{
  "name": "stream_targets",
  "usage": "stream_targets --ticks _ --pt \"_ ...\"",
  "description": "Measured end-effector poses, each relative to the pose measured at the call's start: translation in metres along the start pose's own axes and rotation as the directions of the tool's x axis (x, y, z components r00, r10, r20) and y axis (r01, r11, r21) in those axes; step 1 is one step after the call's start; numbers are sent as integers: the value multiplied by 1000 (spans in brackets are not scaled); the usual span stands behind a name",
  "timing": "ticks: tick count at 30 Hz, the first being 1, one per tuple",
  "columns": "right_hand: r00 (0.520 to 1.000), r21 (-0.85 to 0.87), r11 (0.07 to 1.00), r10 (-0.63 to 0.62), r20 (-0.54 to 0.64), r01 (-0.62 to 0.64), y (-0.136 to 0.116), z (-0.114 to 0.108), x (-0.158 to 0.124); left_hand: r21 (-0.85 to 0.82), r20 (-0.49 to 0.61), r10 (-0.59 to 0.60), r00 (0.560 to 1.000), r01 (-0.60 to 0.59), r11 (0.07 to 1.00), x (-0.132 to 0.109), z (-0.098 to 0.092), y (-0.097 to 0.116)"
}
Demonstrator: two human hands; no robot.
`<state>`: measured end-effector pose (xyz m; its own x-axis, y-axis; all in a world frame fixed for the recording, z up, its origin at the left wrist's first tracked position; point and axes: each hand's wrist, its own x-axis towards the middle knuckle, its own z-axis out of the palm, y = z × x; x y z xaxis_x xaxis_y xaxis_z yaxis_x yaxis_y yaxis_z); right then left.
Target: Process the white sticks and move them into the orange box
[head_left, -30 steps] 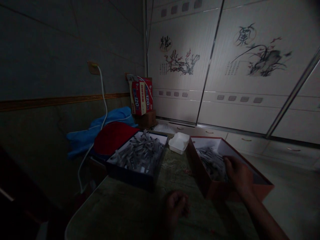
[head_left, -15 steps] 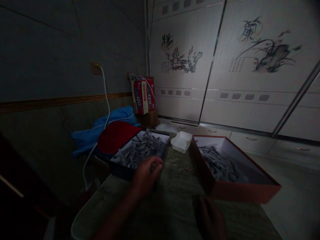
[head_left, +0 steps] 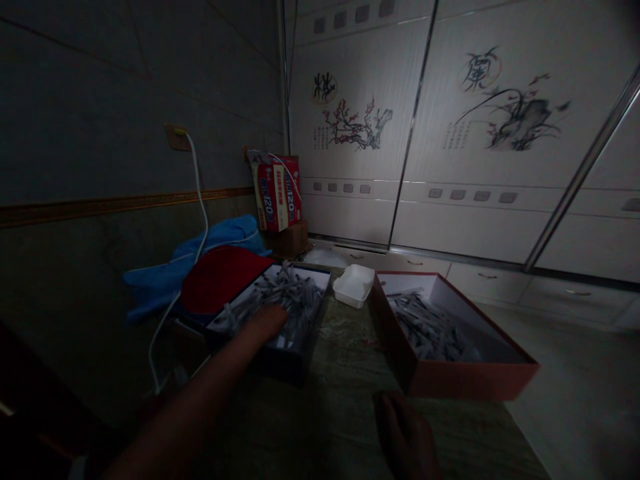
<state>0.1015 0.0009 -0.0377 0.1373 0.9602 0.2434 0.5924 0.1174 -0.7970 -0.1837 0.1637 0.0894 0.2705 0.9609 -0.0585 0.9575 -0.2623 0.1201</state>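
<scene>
My left hand [head_left: 273, 321] reaches into the dark blue box [head_left: 283, 368], down among a heap of thin, pale grey, pen-like pieces [head_left: 299, 288]. Its fingers are hidden behind the hand and in the heap. Near the front of the table, my right hand [head_left: 407, 430] is held with its fingers curled in; it is dark, and whatever it may hold does not show. Just beyond it stands a reddish-brown box [head_left: 470, 380] with similar thin pieces [head_left: 430, 330] spread over its floor.
Between the two boxes sits a small white tray [head_left: 354, 287] on the marbled table [head_left: 345, 373]. A red item [head_left: 223, 277] and blue cloth [head_left: 215, 240] lie at the left, crossed by a white cable [head_left: 200, 193]. Behind are a red-and-white carton [head_left: 279, 197] and sliding doors [head_left: 350, 207].
My left hand has gone from above the blue box's near edge left and down into the heap. My right hand stays curled near the table's front. The view has shifted slightly.
</scene>
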Motion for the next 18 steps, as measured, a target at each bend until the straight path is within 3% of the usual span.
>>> stream_targets --ticks 5,8,9,10,12,14,16,18 --pt "1000 51 998 20 2 -20 -2 0 0 -64 -190 71 979 -85 994 -17 -31 14" --pt "999 112 993 32 -24 -29 -2 1 0 -224 -385 51 921 -147 963 -38 -51 38" --pt "998 138 989 50 -41 -44 -2 2 -1 -385 -455 16 891 -213 898 -47 -53 49" --pt "996 175 982 76 -54 -65 -2 2 -1 -557 -488 -16 873 -297 776 -55 -51 61" --pt "988 299 946 145 -44 -126 -6 0 -1 -809 -452 -51 891 -385 445 -71 -37 86" --pt "973 450 865 228 40 -221 -13 -4 -1 -908 -384 -85 920 -359 217 -81 -10 108" --pt "946 523 789 286 153 -323 -20 -11 0 -954 -296 -98 950 -288 87 -86 23 125" --pt "930 501 784 283 235 -366 -23 -17 1 -971 -237 -172 956 -239 5 -87 55 134"
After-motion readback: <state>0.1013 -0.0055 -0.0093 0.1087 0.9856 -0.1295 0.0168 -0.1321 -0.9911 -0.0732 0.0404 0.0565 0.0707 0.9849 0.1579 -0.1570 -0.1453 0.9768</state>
